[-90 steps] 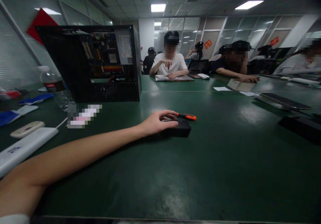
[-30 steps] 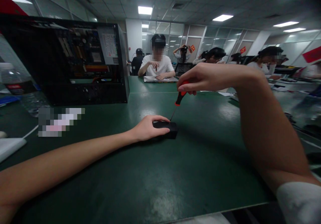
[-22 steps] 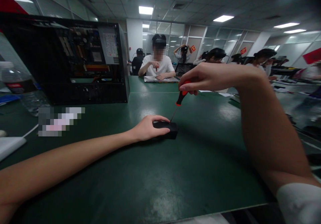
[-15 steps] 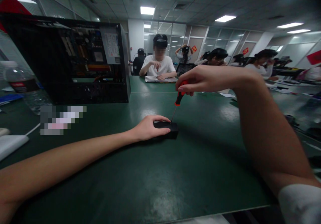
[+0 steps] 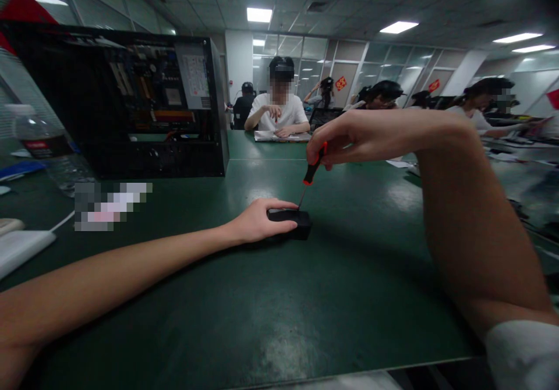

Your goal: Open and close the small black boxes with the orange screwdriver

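Note:
A small black rectangular box (image 5: pixel 300 225) rests on the green tabletop (image 5: pixel 244 308). My left hand (image 5: pixel 257 222) grips its left part, thumb on the near side and fingers on the far side. Above it, my right hand (image 5: pixel 334 139) is closed around the red-and-black handle of a screwdriver (image 5: pixel 311 173). The shaft slants down, and its tip meets the top of the black box near my left fingertips. What lies under the tip is too small to make out.
An open black computer case (image 5: pixel 131 105) stands at the back left, with a clear plastic bottle (image 5: pixel 48 151) beside it. A white object with a cable (image 5: pixel 26 247) lies at the left edge. Across the table a person in a white shirt (image 5: pixel 283 110) works; others sit at the right.
The fingers of my right hand have turned slightly on the screwdriver handle, and the wrist sits a little higher and further right. My left hand and the black box hold their place.

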The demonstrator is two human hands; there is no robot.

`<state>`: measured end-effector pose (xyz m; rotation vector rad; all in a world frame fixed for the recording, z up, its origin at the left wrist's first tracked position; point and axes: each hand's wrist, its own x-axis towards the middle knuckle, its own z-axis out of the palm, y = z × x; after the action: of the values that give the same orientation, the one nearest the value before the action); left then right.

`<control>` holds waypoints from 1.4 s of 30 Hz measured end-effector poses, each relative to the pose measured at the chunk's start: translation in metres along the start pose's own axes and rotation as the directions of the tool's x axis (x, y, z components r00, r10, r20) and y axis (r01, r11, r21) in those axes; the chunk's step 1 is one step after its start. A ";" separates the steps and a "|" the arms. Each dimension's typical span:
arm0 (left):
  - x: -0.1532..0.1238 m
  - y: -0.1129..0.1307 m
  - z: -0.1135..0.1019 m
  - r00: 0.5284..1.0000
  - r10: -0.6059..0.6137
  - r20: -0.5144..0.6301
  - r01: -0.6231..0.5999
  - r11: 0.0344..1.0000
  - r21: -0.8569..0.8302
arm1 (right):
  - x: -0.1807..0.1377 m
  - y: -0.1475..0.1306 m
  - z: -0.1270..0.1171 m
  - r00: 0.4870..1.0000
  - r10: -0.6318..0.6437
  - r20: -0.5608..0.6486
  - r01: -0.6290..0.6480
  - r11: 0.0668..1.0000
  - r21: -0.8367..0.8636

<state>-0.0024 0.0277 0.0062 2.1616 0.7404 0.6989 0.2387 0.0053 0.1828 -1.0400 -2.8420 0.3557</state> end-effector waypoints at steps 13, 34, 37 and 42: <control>0.000 0.000 0.002 1.000 0.013 -0.027 -0.011 0.998 0.061 | 0.021 -0.018 0.019 0.996 -0.035 -0.077 0.023 0.988 -0.151; 0.000 -0.001 0.005 0.999 0.031 -0.008 -0.030 0.994 0.102 | 0.022 -0.023 0.024 0.985 -0.137 -0.108 0.128 0.988 -0.085; -0.001 -0.001 0.005 1.000 0.021 -0.012 -0.020 0.994 0.104 | 0.025 -0.023 0.025 0.981 -0.146 -0.126 0.136 0.987 -0.091; -0.001 0.000 0.005 1.000 0.017 -0.015 -0.015 0.994 0.107 | 0.028 -0.026 0.027 0.979 -0.141 -0.149 0.129 0.988 -0.087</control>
<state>0.0002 0.0251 0.0027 2.2630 0.7861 0.6999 0.1964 -0.0009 0.1630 -0.8401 -2.7854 0.1478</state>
